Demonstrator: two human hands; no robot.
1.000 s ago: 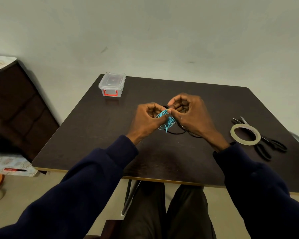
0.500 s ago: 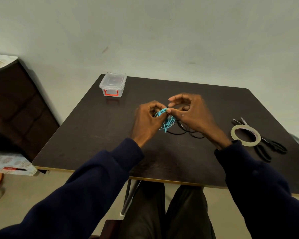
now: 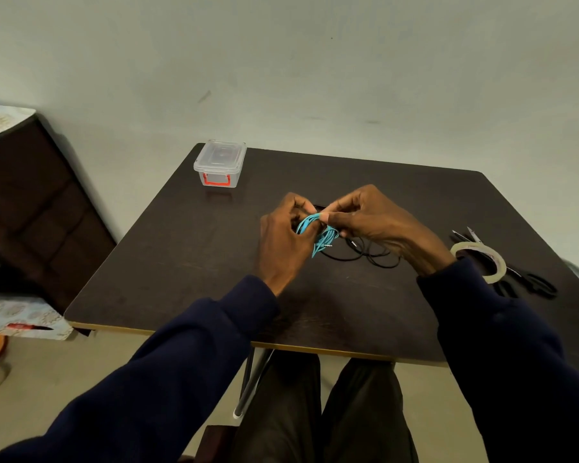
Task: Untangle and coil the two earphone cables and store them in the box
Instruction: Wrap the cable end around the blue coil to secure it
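Note:
A bundle of blue earphone cable [image 3: 319,232] is held over the middle of the dark table [image 3: 188,255]. My left hand [image 3: 283,240] grips its left side. My right hand [image 3: 380,225] pinches the strands at the top with thumb and forefinger. Loose blue ends with a small plug hang below the bundle. A black earphone cable [image 3: 370,255] lies in loose loops on the table under my right hand. The clear plastic box [image 3: 220,163] with a red latch stands shut near the table's far left corner.
A roll of clear tape [image 3: 478,265] lies on the table's right side, with black scissors [image 3: 528,279] just beyond it. A dark wooden cabinet [image 3: 30,208] stands left of the table. A patterned cloth lies on the floor at the left.
My right hand's fingers opened briefly, then closed again on the blue strands. More of the black cable shows from under the right hand. Both hands stayed over the table's middle.

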